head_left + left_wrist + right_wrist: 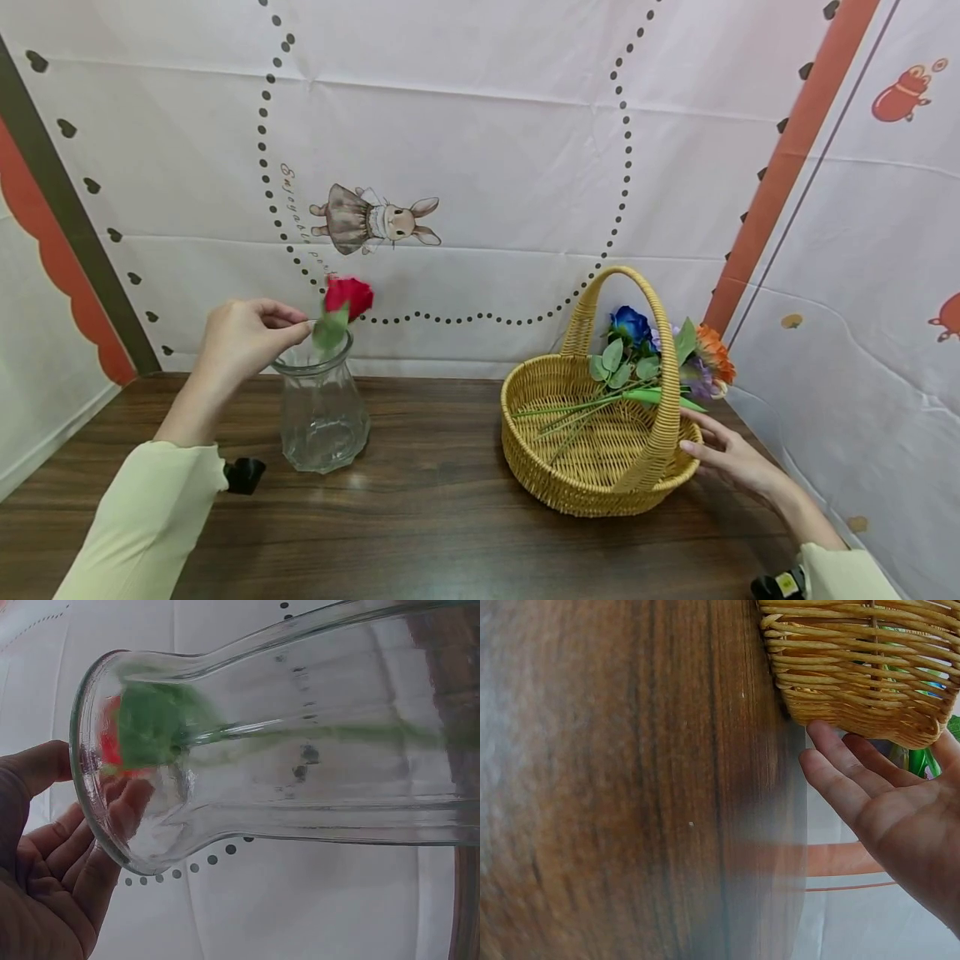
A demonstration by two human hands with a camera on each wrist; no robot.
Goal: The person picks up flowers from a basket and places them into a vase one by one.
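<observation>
In the head view my left hand (251, 333) is at the rim of a clear glass vase (324, 425), thumb and fingertips close together beside a green leaf. A red rose (349, 297) stands in the vase; its stem (330, 733) shows through the glass in the left wrist view. Whether these fingers pinch anything I cannot tell. On the right, my right hand (738, 467) rests against the side of a yellow wicker basket (525, 454). Its fingers (847, 769) are extended along the weave, and the thumb lies at the rim.
Blue, purple and orange artificial flowers (715, 354) lean over the basket's back right rim, green stems (573, 410) inside. The arched basket handle (626, 273) rises above. A brown wooden table (420, 500) meets printed cloth walls (480, 167) behind and at both sides.
</observation>
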